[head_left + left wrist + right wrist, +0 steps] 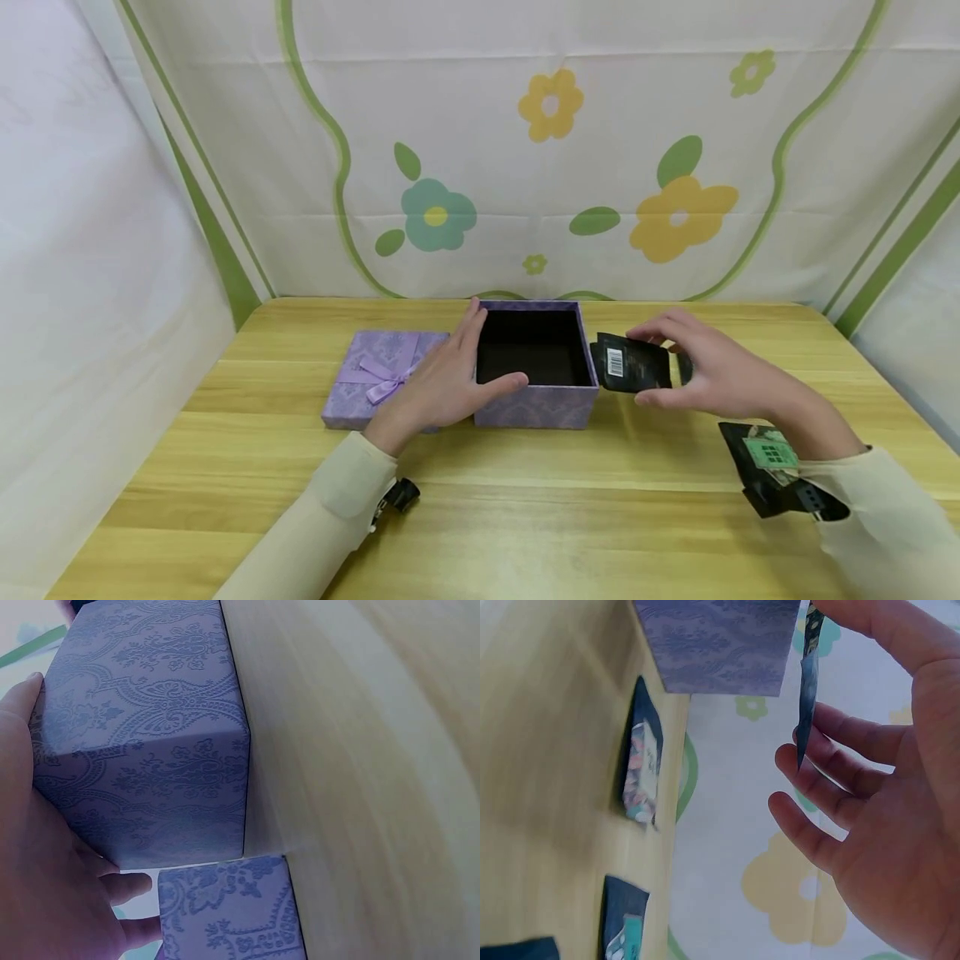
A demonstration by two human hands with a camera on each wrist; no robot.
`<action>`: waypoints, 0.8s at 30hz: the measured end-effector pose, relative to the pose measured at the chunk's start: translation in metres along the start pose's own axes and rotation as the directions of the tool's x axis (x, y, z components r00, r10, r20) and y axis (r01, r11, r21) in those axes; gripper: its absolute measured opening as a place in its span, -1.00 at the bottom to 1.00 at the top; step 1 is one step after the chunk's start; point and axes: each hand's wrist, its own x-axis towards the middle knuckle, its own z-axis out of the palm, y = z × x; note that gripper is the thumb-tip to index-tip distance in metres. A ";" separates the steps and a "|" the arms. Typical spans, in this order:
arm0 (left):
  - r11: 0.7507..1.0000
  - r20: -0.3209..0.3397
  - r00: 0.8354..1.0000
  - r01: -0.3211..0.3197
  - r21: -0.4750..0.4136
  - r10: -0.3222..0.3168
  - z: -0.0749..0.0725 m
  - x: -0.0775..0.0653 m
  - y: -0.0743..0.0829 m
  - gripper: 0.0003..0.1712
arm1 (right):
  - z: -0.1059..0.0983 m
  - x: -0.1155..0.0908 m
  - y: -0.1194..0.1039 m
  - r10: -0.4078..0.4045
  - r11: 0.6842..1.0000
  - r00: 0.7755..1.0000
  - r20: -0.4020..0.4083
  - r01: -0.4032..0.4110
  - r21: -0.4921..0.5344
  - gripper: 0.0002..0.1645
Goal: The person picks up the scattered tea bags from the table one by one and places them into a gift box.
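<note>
The lidless purple patterned box, with a dark interior, stands near the middle of the table. My left hand rests on its left side, fingers straight along the left wall and thumb lying over the front rim. In the left wrist view, the fingertips of this hand reach into the gap between the box and its lid. To the right of the box, my right hand pinches a flat black pouch with a white barcode between thumb and fingers. The pouch's left end is right at the box's right wall.
The purple lid with a ribbon bow lies left of the box. A black pouch with a green label lies under my right forearm. The right wrist view shows another pouch with a floral print on the table. A flowered curtain hangs behind.
</note>
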 end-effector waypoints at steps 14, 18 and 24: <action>1.000 0.000 1.000 -0.007 -0.002 0.007 0.000 0.000 -0.001 0.39 | -0.001 0.042 -0.021 -0.004 0.999 1.000 0.031 0.002 0.041 -0.17; 1.000 0.000 1.000 0.001 -0.004 -0.001 0.000 0.000 0.000 0.40 | 0.001 0.051 -0.024 0.012 0.998 0.999 0.043 -0.015 0.068 -0.14; 1.000 0.001 1.000 0.008 -0.015 -0.008 0.000 0.000 0.000 0.40 | 0.006 0.063 -0.025 0.010 0.996 0.999 0.040 -0.013 0.086 -0.14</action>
